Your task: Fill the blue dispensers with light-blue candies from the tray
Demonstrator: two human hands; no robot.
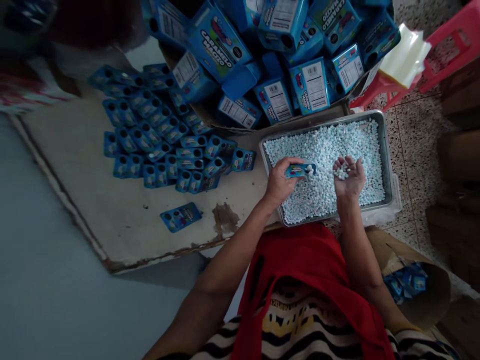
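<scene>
Over the left part of a metal tray (386, 150), my left hand (280, 182) grips a small blue candy box (295, 170) lying on its side. White candies show at the box's right end. My right hand (348, 177) is palm up over the tray, fingers spread and slightly curled, with a small heap of candies (342, 171) resting in it. Pale blue and white candies (318, 145) fill the tray below both hands. The two hands are apart.
Many small blue boxes (150, 120) stand in rows on the worn table (75, 165); one box (181, 217) lies flat nearer me. A large carton (337, 107) of blue boxes stands behind the tray. Red stools (455, 45) are at right, and an open carton (431, 285) sits below.
</scene>
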